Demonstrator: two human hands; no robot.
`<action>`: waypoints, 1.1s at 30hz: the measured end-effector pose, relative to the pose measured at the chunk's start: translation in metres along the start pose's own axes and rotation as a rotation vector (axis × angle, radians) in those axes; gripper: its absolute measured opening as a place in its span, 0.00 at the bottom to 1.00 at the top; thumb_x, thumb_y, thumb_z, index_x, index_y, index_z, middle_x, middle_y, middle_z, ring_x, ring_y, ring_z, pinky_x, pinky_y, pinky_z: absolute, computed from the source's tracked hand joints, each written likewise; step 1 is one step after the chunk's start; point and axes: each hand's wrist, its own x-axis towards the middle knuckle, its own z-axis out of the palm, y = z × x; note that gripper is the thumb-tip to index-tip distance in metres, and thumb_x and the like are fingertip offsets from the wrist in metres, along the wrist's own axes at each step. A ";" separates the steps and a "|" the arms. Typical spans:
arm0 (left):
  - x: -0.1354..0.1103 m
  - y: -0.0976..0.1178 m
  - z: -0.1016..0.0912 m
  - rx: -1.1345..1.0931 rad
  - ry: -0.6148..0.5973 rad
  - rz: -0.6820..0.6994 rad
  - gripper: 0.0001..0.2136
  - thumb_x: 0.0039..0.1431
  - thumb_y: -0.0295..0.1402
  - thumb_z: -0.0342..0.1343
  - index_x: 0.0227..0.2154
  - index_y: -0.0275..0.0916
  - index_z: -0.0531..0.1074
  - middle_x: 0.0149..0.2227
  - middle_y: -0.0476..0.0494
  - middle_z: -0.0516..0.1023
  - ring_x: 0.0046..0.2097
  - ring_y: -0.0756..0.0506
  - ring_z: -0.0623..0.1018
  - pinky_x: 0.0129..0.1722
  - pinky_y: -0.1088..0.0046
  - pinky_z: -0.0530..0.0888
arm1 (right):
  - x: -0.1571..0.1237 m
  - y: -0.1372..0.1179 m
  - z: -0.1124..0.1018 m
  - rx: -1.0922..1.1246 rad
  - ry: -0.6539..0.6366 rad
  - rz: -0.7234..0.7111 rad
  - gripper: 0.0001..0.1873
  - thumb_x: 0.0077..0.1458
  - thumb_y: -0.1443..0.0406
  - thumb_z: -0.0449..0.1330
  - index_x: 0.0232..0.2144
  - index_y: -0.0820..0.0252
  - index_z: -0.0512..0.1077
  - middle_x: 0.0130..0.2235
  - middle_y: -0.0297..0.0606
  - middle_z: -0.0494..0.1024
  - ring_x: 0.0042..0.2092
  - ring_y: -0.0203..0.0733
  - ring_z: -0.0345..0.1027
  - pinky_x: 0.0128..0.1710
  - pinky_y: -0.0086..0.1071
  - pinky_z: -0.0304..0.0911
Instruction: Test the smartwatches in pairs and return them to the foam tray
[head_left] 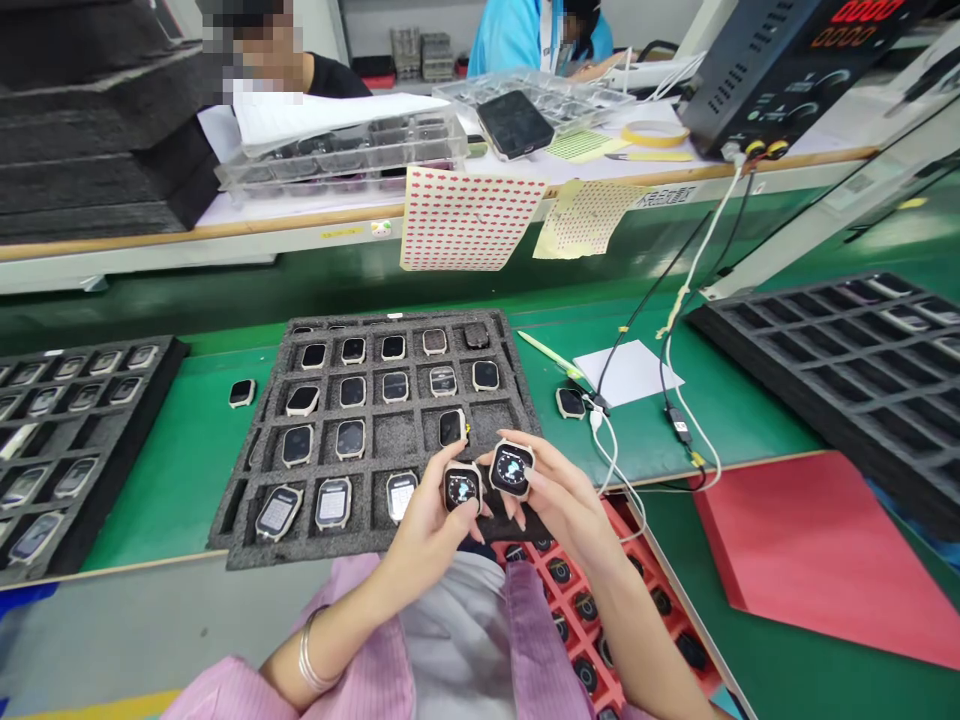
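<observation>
My left hand [430, 530] grips a square smartwatch body [462, 488] whose lit screen shows a dial with a blue figure. A second smartwatch body [512, 468], lit with a similar dial, is held in my right hand [559, 495] close beside it. Both have pale frames and no straps, and my thumbs lie at their screens. Beneath and beyond my hands is a black foam tray [390, 430] with several watch bodies in its pockets. One watch [349, 437] there has a dark screen, while a front-row watch [333, 502] shows a pale lit screen.
More foam trays flank me, one left [142, 420] and one right [847, 330]. A red tray [551, 590] of round dark parts sits by my lap. Cables [675, 400] hang from a power supply [780, 80]. A loose watch [241, 392] lies left. Two people sit across the bench.
</observation>
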 end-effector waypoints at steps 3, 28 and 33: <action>-0.002 0.004 -0.002 -0.035 -0.022 -0.018 0.22 0.63 0.29 0.48 0.59 0.43 0.56 0.46 0.42 0.71 0.35 0.48 0.75 0.36 0.69 0.78 | -0.005 -0.002 -0.001 -0.039 0.015 -0.004 0.19 0.61 0.64 0.58 0.54 0.57 0.69 0.44 0.44 0.77 0.28 0.37 0.69 0.24 0.28 0.65; 0.000 0.009 0.003 -0.088 0.018 -0.080 0.16 0.62 0.34 0.55 0.52 0.40 0.64 0.40 0.45 0.71 0.36 0.49 0.74 0.30 0.76 0.78 | -0.011 0.004 -0.006 -0.111 0.015 -0.045 0.23 0.62 0.64 0.58 0.59 0.53 0.65 0.46 0.44 0.78 0.29 0.38 0.71 0.22 0.28 0.65; -0.003 0.007 0.001 -0.037 -0.052 -0.067 0.30 0.56 0.29 0.61 0.59 0.44 0.55 0.47 0.43 0.71 0.44 0.46 0.75 0.44 0.69 0.77 | -0.012 0.003 -0.006 -0.111 0.035 -0.052 0.23 0.62 0.63 0.58 0.59 0.54 0.64 0.47 0.46 0.77 0.30 0.40 0.71 0.23 0.30 0.66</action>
